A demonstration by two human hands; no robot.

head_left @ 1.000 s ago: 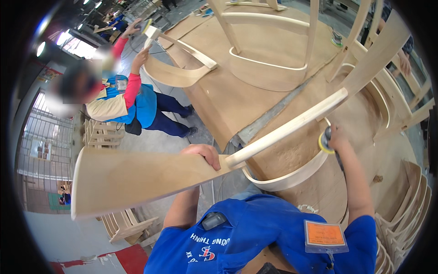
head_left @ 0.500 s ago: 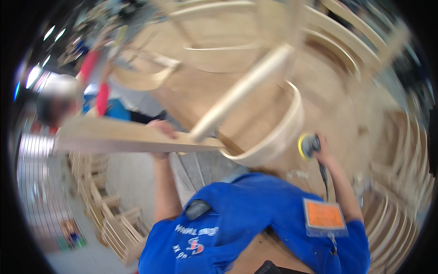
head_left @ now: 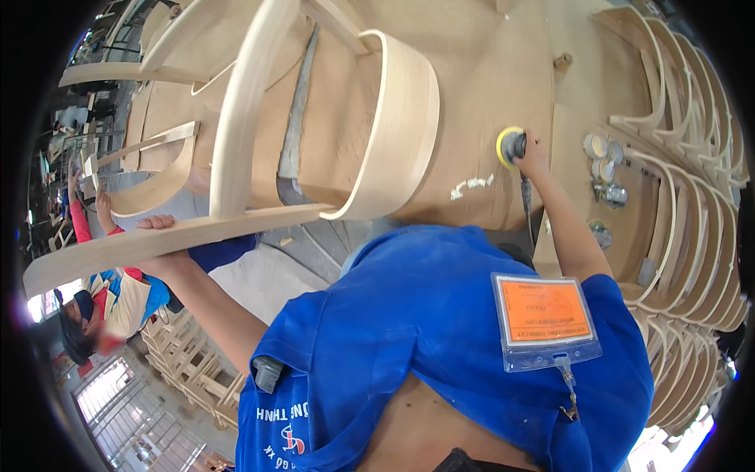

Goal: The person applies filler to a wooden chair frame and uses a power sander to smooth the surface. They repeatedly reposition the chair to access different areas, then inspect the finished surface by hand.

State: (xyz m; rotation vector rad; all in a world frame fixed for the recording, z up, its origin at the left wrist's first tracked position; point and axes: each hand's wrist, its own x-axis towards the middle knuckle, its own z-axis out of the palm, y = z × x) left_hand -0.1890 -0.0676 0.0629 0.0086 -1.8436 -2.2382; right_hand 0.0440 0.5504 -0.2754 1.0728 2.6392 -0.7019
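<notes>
Head view. My left hand (head_left: 157,236) grips the long flat rail of a bare wooden chair frame (head_left: 236,126), fingers curled over the rail's upper edge and closed on it. The rail runs from beyond my fingertips out to the left, ending free in open air above the floor; to the right of my fingers it meets the curved leg and the bent band of the frame. The frame rests tilted on the workbench (head_left: 503,71). Below my left fingers the space is open down to the floor, where stacked wooden parts (head_left: 193,362) stand.

My right hand (head_left: 533,153) closes over a round sander (head_left: 511,145) with a yellow pad. The pad sits on the bench surface, just right of the bent band but apart from it. Its hose trails back along my forearm. Small pale scraps (head_left: 470,186) lie near my fingers, toward my body. Beyond my right fingers, small tins (head_left: 602,157) sit on the bench, and a row of curved chair parts (head_left: 692,181) lines the right edge.

Both arms are extended, left outward, right forward. Another person (head_left: 118,291) works at far left, well apart.
</notes>
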